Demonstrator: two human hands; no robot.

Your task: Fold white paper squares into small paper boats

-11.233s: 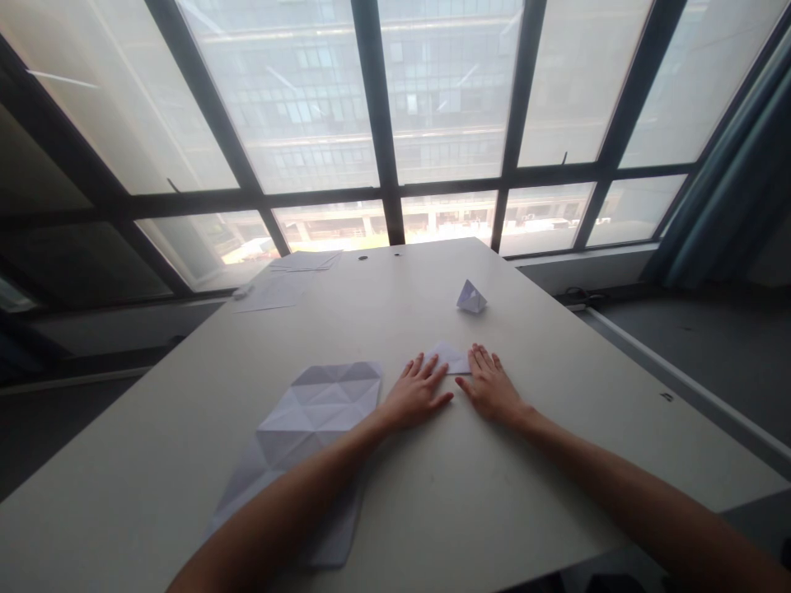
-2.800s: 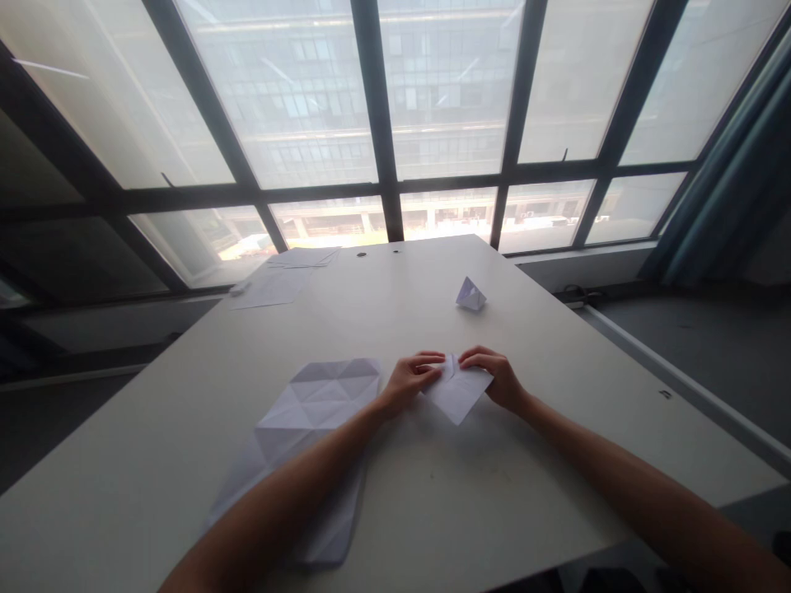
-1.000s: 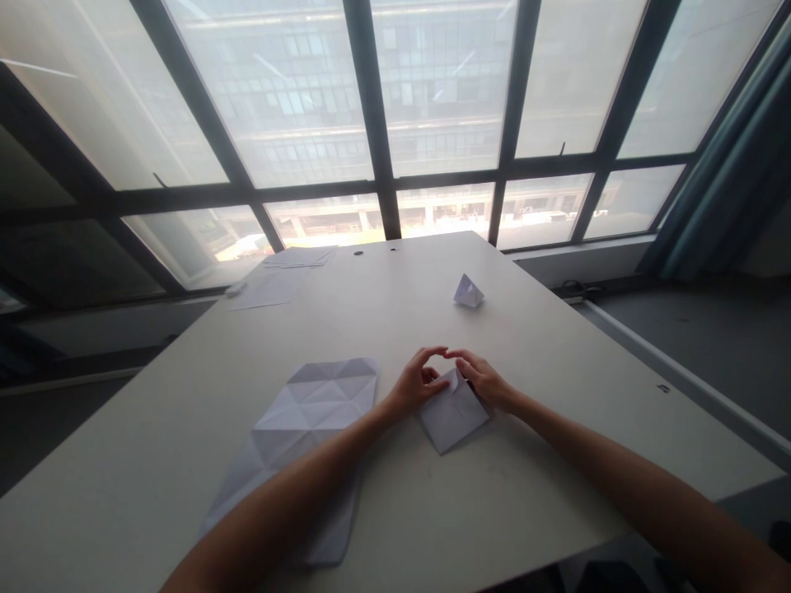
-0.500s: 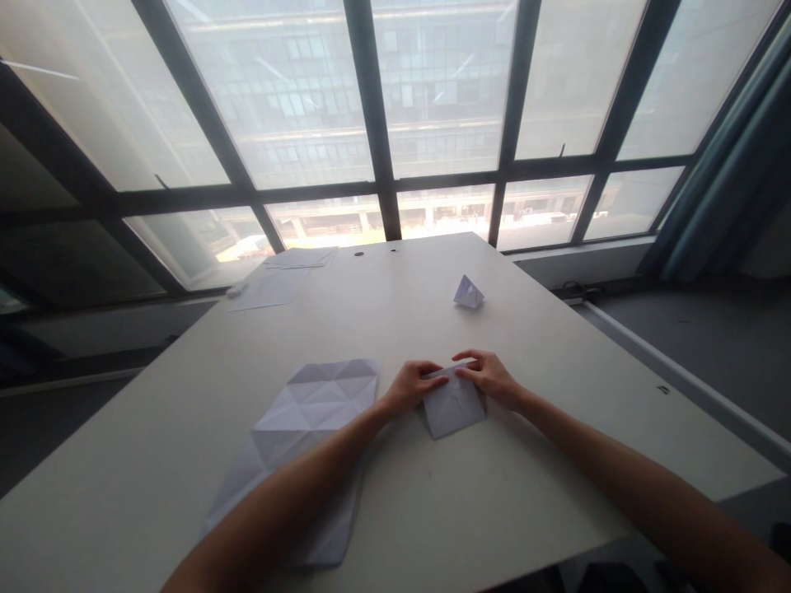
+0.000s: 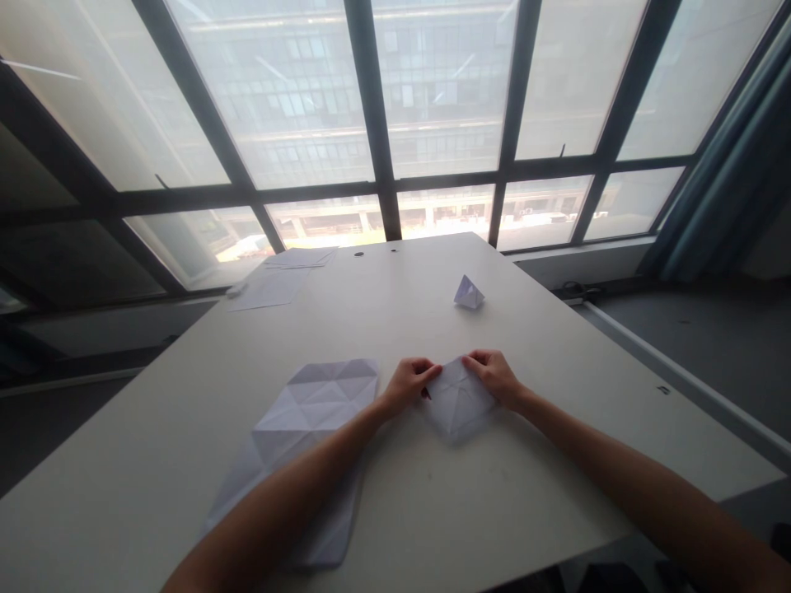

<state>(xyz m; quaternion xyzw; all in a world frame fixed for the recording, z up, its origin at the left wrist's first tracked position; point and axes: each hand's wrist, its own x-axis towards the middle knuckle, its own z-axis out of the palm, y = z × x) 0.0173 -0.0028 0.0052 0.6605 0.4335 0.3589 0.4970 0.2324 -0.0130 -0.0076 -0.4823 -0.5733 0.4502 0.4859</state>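
A small folded sheet of white paper point(image 5: 458, 403), creased and turned corner-on, is held at its far edges between my two hands. My left hand point(image 5: 413, 383) pinches its left side, thumb on top. On the right side my right hand point(image 5: 493, 376) grips it with fingers curled. The paper's near corner is slightly blurred. Beneath my left forearm lies a larger creased paper sheet point(image 5: 321, 403), partly hidden by the arm. Beyond my hands stands a small folded paper pyramid shape point(image 5: 469, 292).
Flat white sheets point(image 5: 272, 288) lie at the table's far left, near a small whitish object point(image 5: 236, 290). The white table point(image 5: 395, 511) ends at tall framed windows. A blue curtain point(image 5: 717, 173) hangs at the right.
The folded paper has turned so a corner points toward me. Both hands have shifted their hold to its outer sides, and my right fingers have curled in.
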